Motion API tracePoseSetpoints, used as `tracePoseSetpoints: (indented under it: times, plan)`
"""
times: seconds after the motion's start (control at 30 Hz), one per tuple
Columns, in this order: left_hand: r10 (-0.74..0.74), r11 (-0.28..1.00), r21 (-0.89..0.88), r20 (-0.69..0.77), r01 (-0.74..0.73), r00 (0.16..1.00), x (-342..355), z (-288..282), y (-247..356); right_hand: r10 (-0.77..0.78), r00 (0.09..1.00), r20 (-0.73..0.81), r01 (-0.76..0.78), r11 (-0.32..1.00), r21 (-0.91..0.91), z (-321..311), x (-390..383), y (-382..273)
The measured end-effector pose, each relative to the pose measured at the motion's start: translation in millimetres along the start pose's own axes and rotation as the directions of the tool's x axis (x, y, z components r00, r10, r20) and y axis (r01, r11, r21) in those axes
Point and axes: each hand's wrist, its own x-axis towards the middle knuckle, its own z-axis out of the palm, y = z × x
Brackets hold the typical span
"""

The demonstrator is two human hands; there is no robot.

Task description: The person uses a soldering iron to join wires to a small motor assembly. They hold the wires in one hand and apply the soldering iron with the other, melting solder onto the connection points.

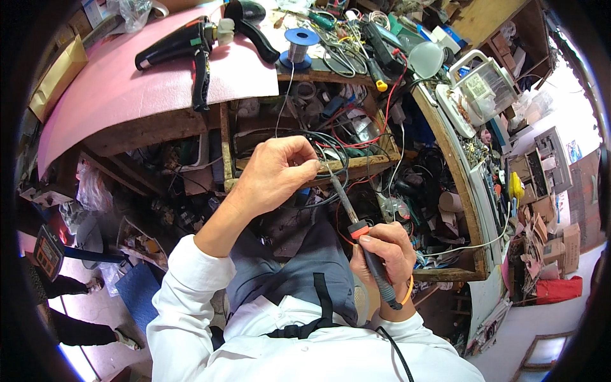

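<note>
My right hand [387, 254] is wrapped around the dark grip of a soldering iron [375, 270] with a red collar. Its metal shaft slants up and left, the tip close to the fingers of my left hand [280, 173]. Those fingers are closed in a pinch. A thin solder wire [289, 92] runs down from a blue-flanged spool [299, 46] to my left hand, where the hand hides its end. Whether the tip touches the wire I cannot tell.
An open wooden drawer [372, 167] full of cables and parts lies beyond my hands. On the pink-covered bench [121, 89] rests a black tool with handles [184, 48]. A screwdriver [377, 76] and red test leads lie further right. A person's legs [76, 328] show at lower left.
</note>
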Motion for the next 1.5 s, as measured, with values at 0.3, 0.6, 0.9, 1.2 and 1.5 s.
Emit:
tracePoseSetpoints:
  times: [0.3,0.6,0.9,1.2,1.5]
  plan:
    - [0.000,1.000,0.021,-0.002,0.000,1.000,0.1,-0.4,-0.2,-0.002,1.000,0.015,0.002,1.000,-0.008,-1.0,-0.9,0.4]
    - [-0.019,0.999,0.031,-0.015,0.019,1.000,-0.9,0.5,2.2,-0.010,1.000,0.008,0.010,1.000,-0.006,-1.6,-2.5,1.6]
    - [0.006,1.000,-0.003,-0.009,-0.006,1.000,-0.6,0.4,-1.3,-0.009,1.000,-0.002,0.009,1.000,0.016,-0.3,-3.7,2.5]
    - [0.021,1.000,0.005,-0.030,-0.021,0.999,-1.5,0.1,-2.5,-0.027,1.000,0.012,0.027,0.999,0.033,-1.3,-5.1,6.2]
    - [0.007,1.000,0.004,-0.024,-0.007,1.000,-1.3,-0.1,-1.9,-0.059,0.998,-0.001,0.059,0.998,0.006,2.1,-5.1,7.1]
